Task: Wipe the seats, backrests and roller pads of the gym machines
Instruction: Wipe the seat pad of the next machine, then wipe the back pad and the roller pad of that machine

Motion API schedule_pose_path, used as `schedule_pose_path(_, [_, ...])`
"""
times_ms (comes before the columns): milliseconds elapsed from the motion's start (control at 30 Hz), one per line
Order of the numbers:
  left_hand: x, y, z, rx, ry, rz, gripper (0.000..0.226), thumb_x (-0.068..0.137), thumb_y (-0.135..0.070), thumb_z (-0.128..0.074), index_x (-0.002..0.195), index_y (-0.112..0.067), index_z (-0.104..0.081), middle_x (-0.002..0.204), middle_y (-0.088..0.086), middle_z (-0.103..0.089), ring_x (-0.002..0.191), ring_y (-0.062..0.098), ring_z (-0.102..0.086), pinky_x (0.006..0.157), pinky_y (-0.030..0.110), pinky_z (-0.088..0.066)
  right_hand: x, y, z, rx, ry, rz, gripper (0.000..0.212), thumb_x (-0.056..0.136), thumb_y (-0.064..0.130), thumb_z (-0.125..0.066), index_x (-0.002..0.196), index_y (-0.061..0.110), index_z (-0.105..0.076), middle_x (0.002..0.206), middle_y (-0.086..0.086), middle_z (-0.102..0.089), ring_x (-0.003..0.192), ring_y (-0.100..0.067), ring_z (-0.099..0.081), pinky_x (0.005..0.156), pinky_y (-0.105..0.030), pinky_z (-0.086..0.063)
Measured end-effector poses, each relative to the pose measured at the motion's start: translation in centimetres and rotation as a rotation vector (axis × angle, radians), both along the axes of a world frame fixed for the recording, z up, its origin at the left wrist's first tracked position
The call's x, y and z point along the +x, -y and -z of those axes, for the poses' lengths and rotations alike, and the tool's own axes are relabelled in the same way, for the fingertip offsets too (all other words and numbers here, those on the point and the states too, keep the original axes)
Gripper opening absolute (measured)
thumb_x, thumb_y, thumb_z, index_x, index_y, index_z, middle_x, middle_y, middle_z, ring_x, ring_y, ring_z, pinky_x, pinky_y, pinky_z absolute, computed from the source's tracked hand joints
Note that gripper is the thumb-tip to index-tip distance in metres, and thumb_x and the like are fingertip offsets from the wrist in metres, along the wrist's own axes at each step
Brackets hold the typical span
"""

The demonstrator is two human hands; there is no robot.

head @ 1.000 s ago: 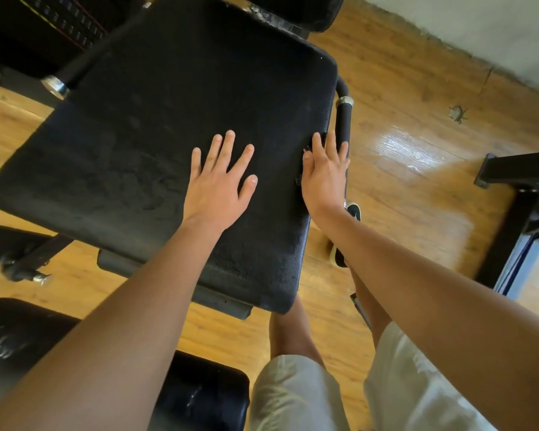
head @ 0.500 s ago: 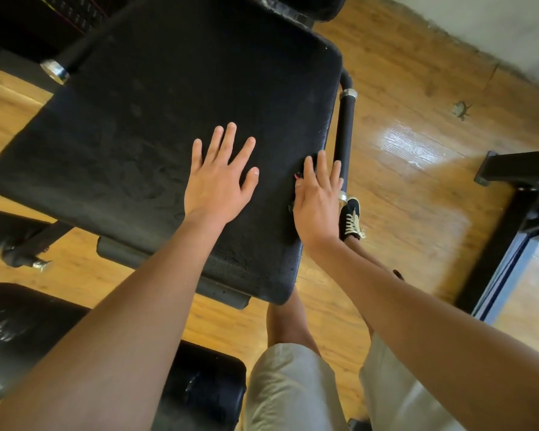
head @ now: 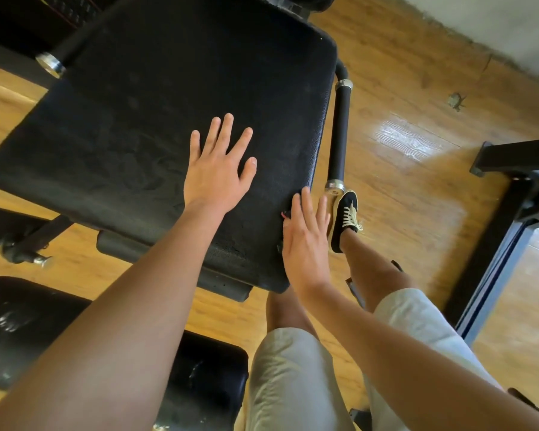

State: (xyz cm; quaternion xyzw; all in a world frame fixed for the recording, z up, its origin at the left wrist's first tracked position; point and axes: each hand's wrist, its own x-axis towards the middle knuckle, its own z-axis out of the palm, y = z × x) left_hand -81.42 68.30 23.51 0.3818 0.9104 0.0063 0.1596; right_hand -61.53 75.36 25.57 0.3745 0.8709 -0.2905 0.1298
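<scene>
Black padded seat (head: 156, 113) of a gym machine fills the upper left of the view, tilted, w/ dusty smears across its surface. Left hand (head: 215, 175) lies flat on the pad nr its right-centre, palm down, fingers straight & spread wide, holding nothing. Right hand (head: 305, 241) sits at the pad's right edge, close to the near corner, fingers straight & together, palm against the edge. A small dark thing (head: 284, 215) w/ a red bit peeks out at its thumb side; can't tell what it is. Just beside that edge runs a black handle bar (head: 339, 132) w/ chrome collars top & bottom. Nr the bar's lower end, on the wood floor (head: 417, 197), is a black lace-up shoe (head: 346, 222). Person wears pale shorts (head: 293, 384). A second black pad (head: 28, 325), scuffed, lies lower left. A dark steel frame (head: 511, 213) stands at right, well apart from the seat.
</scene>
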Motion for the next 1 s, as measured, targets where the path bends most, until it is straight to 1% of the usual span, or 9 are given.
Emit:
schedule_pose_path(67, [0.0, 0.0, 0.0, -0.001, -0.004, -0.001, 0.058, 0.107, -0.051, -0.023, 0.160, -0.029, -0.030, 0.170, 0.010, -0.018, 0.157, 0.030, -0.014, 0.126, 0.057, -0.013, 0.7, 0.6, -0.2, 0.004, -0.005, -0.048, 0.054, 0.111, 0.020, -0.035, 0.161, 0.008, -0.022, 0.171, -0.007, -0.009, 0.154, -0.035, 0.015, 0.122, -0.043, 0.014])
schedule_pose_path(167, [0.0, 0.0, 0.1, -0.010, -0.016, 0.002, 0.057, 0.108, -0.050, -0.026, 0.161, -0.029, -0.029, 0.170, 0.010, -0.018, 0.158, 0.030, -0.014, 0.126, 0.056, -0.013, -0.9, -0.9, 0.3, 0.002, -0.022, -0.072, 0.054, 0.110, 0.022, -0.035, 0.161, 0.007, -0.024, 0.171, -0.008, -0.010, 0.153, -0.033, 0.016, 0.123, -0.044, 0.011])
schedule_pose_path(333, [0.1, 0.0, 0.3, 0.003, -0.015, -0.005, 0.056, 0.108, -0.050, -0.027, 0.160, -0.029, -0.031, 0.170, 0.010, -0.019, 0.158, 0.029, -0.014, 0.126, 0.056, -0.013, -4.8, -3.4, 0.9, 0.001, -0.030, 0.088, 0.052, 0.113, 0.020, -0.031, 0.161, 0.006, -0.021, 0.171, -0.008, -0.007, 0.156, -0.036, 0.011, 0.123, -0.042, 0.009])
schedule_pose_path(433, [0.1, 0.1, 0.3, 0.004, -0.011, -0.008, 0.057, 0.107, -0.050, -0.026, 0.160, -0.029, -0.030, 0.170, 0.010, -0.018, 0.157, 0.029, -0.014, 0.126, 0.056, -0.014, -3.5, -2.4, 0.8, 0.008, -0.017, 0.046, 0.053, 0.112, 0.023, -0.031, 0.162, 0.007, -0.019, 0.172, -0.007, -0.006, 0.156, -0.035, 0.013, 0.125, -0.044, 0.007])
schedule_pose_path(533, [0.0, 0.1, 0.4, -0.007, -0.014, -0.004, 0.058, 0.107, -0.051, -0.024, 0.161, -0.030, -0.029, 0.170, 0.010, -0.018, 0.158, 0.030, -0.014, 0.127, 0.056, -0.013, -0.7, 0.0, 0.0, -0.013, 0.028, -0.009, 0.056, 0.110, 0.031, -0.024, 0.162, 0.009, -0.017, 0.172, -0.005, -0.005, 0.156, -0.035, 0.014, 0.128, -0.050, -0.002])
schedule_pose_path(733, [-0.1, 0.0, 0.7, -0.011, -0.021, -0.005, 0.058, 0.108, -0.052, -0.026, 0.161, -0.030, -0.029, 0.170, 0.009, -0.018, 0.158, 0.030, -0.014, 0.127, 0.056, -0.013, 1.3, 1.7, -1.6, -0.077, -0.021, 0.011, 0.054, 0.112, 0.029, -0.039, 0.160, 0.010, -0.027, 0.170, -0.003, -0.016, 0.157, -0.033, 0.001, 0.124, -0.039, 0.000])
schedule_pose_path(833, [-0.1, 0.0, 0.6, -0.016, -0.006, -0.001, 0.058, 0.107, -0.052, -0.025, 0.161, -0.030, -0.028, 0.171, 0.009, -0.017, 0.158, 0.030, -0.012, 0.127, 0.056, -0.013, 1.2, 0.9, -1.7, -0.087, -0.019, -0.062, 0.050, 0.110, 0.027, -0.042, 0.158, 0.012, -0.037, 0.167, -0.004, -0.026, 0.156, -0.033, -0.017, 0.125, -0.037, -0.009])
schedule_pose_path(900, [-0.2, 0.0, 0.4, -0.030, 0.016, -0.002, 0.060, 0.107, -0.053, -0.022, 0.162, -0.030, -0.026, 0.171, 0.009, -0.014, 0.158, 0.029, -0.010, 0.127, 0.056, -0.010, 1.2, 0.3, -2.0, -0.089, -0.037, -0.105, 0.048, 0.109, 0.025, -0.044, 0.155, 0.015, -0.042, 0.166, -0.004, -0.031, 0.151, -0.034, -0.030, 0.125, -0.042, -0.022])
schedule_pose_path(1000, [-0.4, -0.1, 0.0, -0.012, 0.069, -0.011, 0.058, 0.107, -0.051, -0.026, 0.161, -0.028, -0.029, 0.171, 0.009, -0.014, 0.159, 0.028, -0.008, 0.127, 0.055, -0.007, 0.7, -1.3, -2.6, -0.048, -0.069, -0.137, 0.047, 0.107, 0.022, -0.048, 0.154, 0.019, -0.044, 0.165, -0.004, -0.033, 0.142, -0.032, -0.042, 0.115, -0.045, -0.040])
